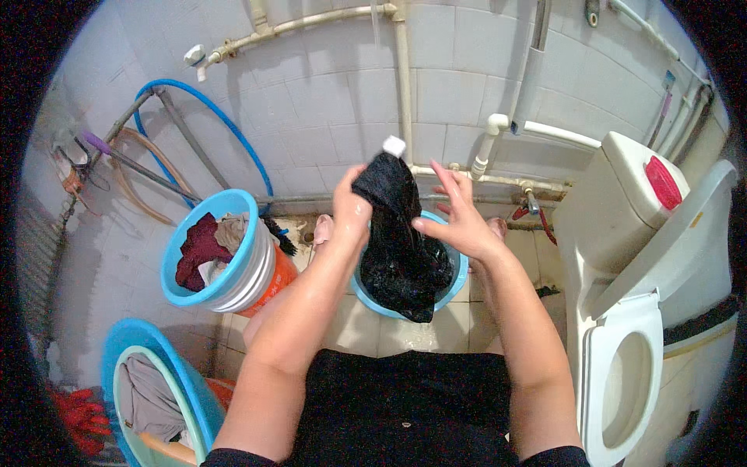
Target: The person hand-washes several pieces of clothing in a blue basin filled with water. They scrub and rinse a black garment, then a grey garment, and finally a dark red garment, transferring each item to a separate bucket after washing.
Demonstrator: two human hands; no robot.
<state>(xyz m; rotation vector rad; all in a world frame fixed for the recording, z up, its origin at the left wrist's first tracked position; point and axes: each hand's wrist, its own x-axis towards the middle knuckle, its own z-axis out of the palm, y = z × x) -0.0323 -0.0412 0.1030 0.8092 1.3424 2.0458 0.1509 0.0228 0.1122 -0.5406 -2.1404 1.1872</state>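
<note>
A wet black garment (397,233) hangs in front of me, its lower part spread over a light-blue basin (460,279) on the floor. My left hand (353,204) is closed around the garment's upper left edge, holding it up. At the cloth's top sits a small white square piece (394,145); whether it is a label or something else I cannot tell. Just right of the garment, my right hand (457,208) is raised with its fingers spread and holds nothing. The cloth hides most of the basin's inside.
Left of the basin stands a light-blue bucket (173,265) with maroon and beige clothes. Nearer me are nested tubs (124,331) holding grey cloth. A white toilet (591,366) is at the right. Pipes (327,17) and a blue hose (226,117) run along the tiled wall.
</note>
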